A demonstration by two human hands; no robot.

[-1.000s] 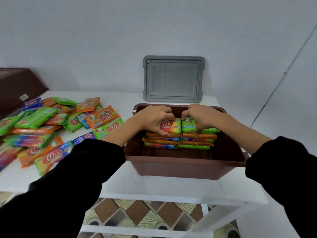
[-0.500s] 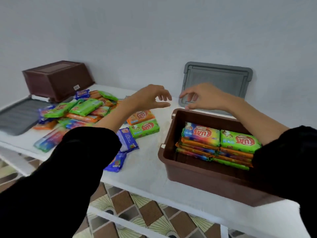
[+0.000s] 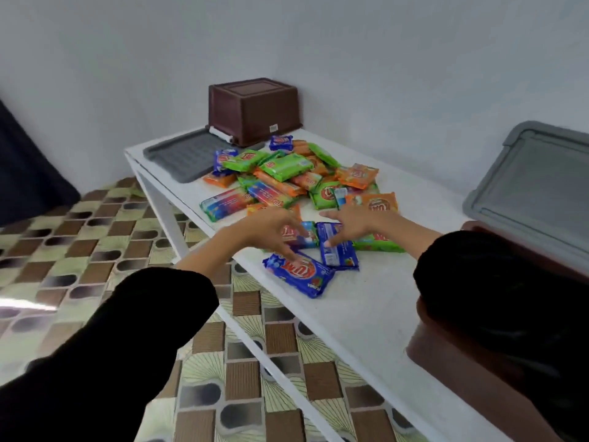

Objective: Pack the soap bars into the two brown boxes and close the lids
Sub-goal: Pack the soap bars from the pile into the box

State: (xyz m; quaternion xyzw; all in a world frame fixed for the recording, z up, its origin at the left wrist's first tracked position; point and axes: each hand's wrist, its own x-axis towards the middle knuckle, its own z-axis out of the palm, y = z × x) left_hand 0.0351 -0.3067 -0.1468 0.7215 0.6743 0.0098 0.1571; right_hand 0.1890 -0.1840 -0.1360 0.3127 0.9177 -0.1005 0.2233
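Head view, nearest first: two black sleeves, and at 4 o'clock the near brown box (image 3: pixel 452 355), its inside hidden by the right sleeve, with a grey lid (image 3: pixel 529 193) leaning on the wall behind it. Just past the table (image 3: pixel 344 314) edge lie two blue soap bars (image 3: pixel 299 275), one at centre and one turned on end beside it. The left hand (image 3: pixel 271 229) hangs over them with fingers spread and pointing down, empty; the right hand (image 3: pixel 353 223) is likewise splayed and empty, fingertips at or just above the upright blue bar, though blur leaves contact unclear. To do this pick well, each hand should probably close flat across one bar's broad face, taking the loose near ones first so the heap (image 3: pixel 287 173) at 12 o'clock stays undisturbed. Beyond it a second grey lid (image 3: pixel 181 157) lies flat at 11 o'clock beside the second brown box (image 3: pixel 251 110), upside down against the wall. Wrappers carry a red oval logo, too smeared to read surely.
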